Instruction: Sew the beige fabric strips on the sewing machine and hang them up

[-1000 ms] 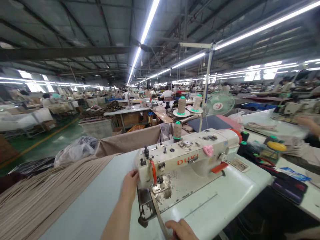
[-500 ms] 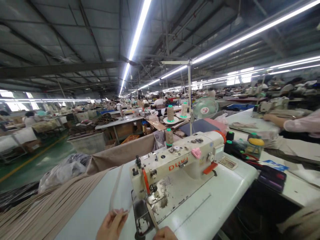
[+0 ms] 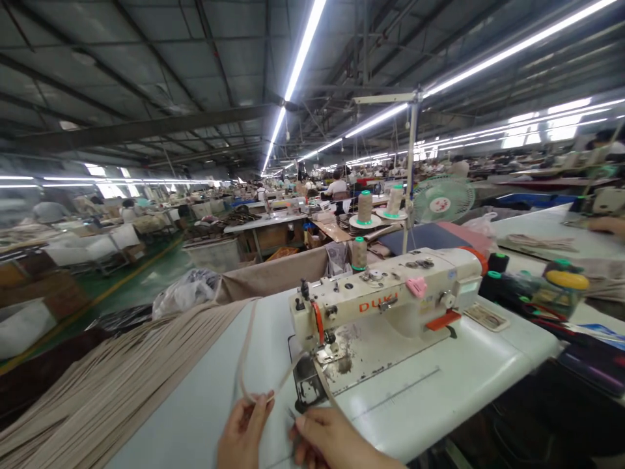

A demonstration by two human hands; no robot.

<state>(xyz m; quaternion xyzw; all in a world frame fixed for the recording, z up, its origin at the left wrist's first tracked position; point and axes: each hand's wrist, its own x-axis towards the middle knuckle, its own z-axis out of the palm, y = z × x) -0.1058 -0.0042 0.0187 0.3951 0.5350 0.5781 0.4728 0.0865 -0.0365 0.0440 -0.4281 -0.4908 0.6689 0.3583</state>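
My left hand (image 3: 247, 426) pinches a narrow beige fabric strip (image 3: 244, 355) in front of the sewing machine (image 3: 385, 303). The strip loops back over the tabletop on the left, and a stretch of it runs from my fingers up to the presser foot (image 3: 329, 352). Another length trails from the foot toward the front, past my right hand (image 3: 325, 436). That hand is closed around a small dark pointed tool (image 3: 293, 414), mostly hidden by the fingers and blurred. Its tip points at the strip, close to my left hand.
A heap of long beige strips (image 3: 146, 378) covers the left side of the table (image 3: 205, 391). Thread cones (image 3: 364, 208) and a green fan (image 3: 442, 198) stand behind the machine. At right lie black spools (image 3: 497, 264) and a jar with a yellow lid (image 3: 566, 280).
The view has swung left, so the machine appears farther right. My right hand has come up beside my left, and a pointed tool now shows in it. My left hand still pinches the strip.
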